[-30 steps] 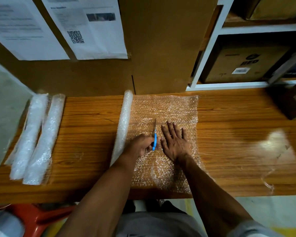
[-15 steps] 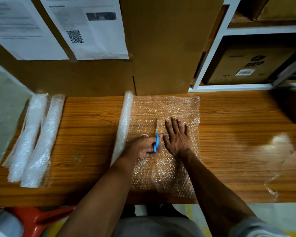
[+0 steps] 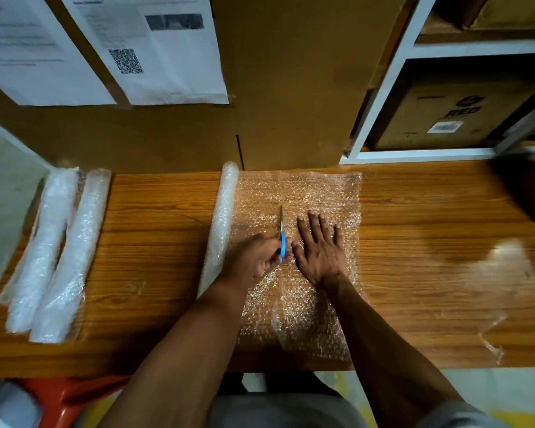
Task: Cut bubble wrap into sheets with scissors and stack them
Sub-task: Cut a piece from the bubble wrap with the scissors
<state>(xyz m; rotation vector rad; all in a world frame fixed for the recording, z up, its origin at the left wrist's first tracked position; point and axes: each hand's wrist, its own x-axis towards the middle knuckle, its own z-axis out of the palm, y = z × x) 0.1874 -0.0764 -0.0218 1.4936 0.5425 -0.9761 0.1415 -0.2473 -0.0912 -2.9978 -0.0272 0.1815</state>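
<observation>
A bubble wrap sheet [image 3: 309,193] lies unrolled on the wooden table [image 3: 430,273], its roll [image 3: 221,223] along its left edge. My left hand [image 3: 257,257] grips blue-handled scissors [image 3: 281,239], the blades pointing away from me along a cut line in the sheet. A slit runs through the sheet from its near edge up to the scissors. My right hand [image 3: 320,248] presses flat on the sheet just right of the blades, fingers spread.
Two more bubble wrap rolls [image 3: 56,251] lie at the table's left end. Cardboard boxes [image 3: 291,81] with taped papers stand behind the table, and a white shelf [image 3: 380,88] holds a box at the back right. A dark box [image 3: 528,186] sits far right. A red stool [image 3: 74,396] stands below left.
The scissors and my left hand have advanced slightly away from me along the cut. My right hand has slid forward with them on the sheet.
</observation>
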